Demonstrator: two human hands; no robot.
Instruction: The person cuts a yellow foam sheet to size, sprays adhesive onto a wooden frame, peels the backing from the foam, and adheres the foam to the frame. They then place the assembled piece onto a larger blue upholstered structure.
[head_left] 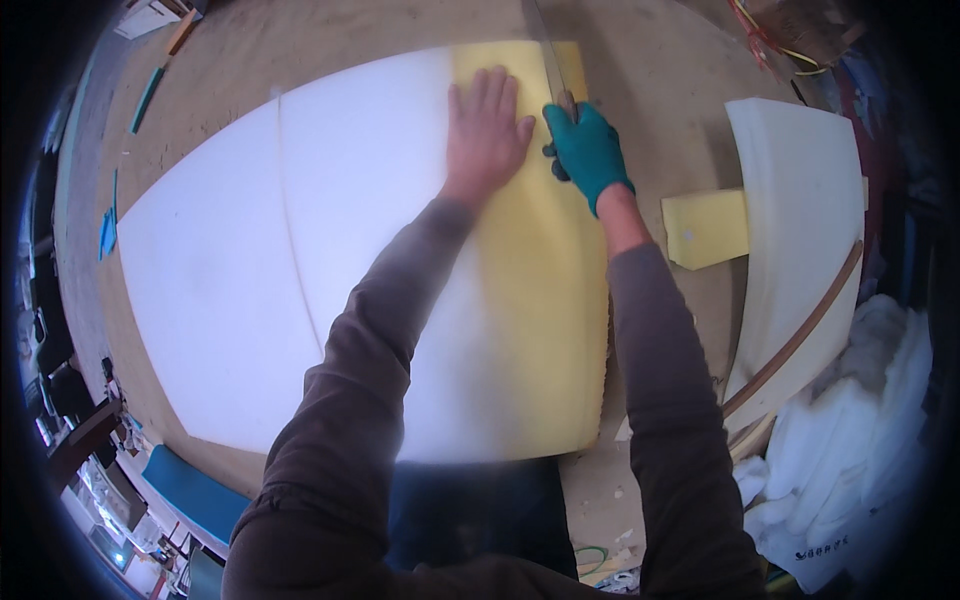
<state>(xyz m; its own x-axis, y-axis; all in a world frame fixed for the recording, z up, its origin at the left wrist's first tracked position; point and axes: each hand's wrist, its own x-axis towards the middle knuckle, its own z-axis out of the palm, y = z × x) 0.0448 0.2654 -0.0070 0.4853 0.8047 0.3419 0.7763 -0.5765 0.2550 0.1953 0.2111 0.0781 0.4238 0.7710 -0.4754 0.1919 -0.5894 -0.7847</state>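
A large foam slab lies across the work surface in front of me, its wide white part (210,230) on the left and a yellow foam strip (545,340) along the right. My left hand (487,140), bare, rests flat with fingers stretched where white meets yellow, near the far end. In a teal glove, my right hand (588,150) grips the handle of a long knife (547,45). Its blade points away from me, at the far right end of the yellow strip. Whether the blade is in the foam I cannot tell.
A yellow foam offcut (706,228) lies right of the slab, beside a curved white foam piece (790,240) with a brown strip (800,335) across it. White wadding (840,440) is heaped near right. A teal-handled tool (148,98) lies far left on the brown surface (300,45).
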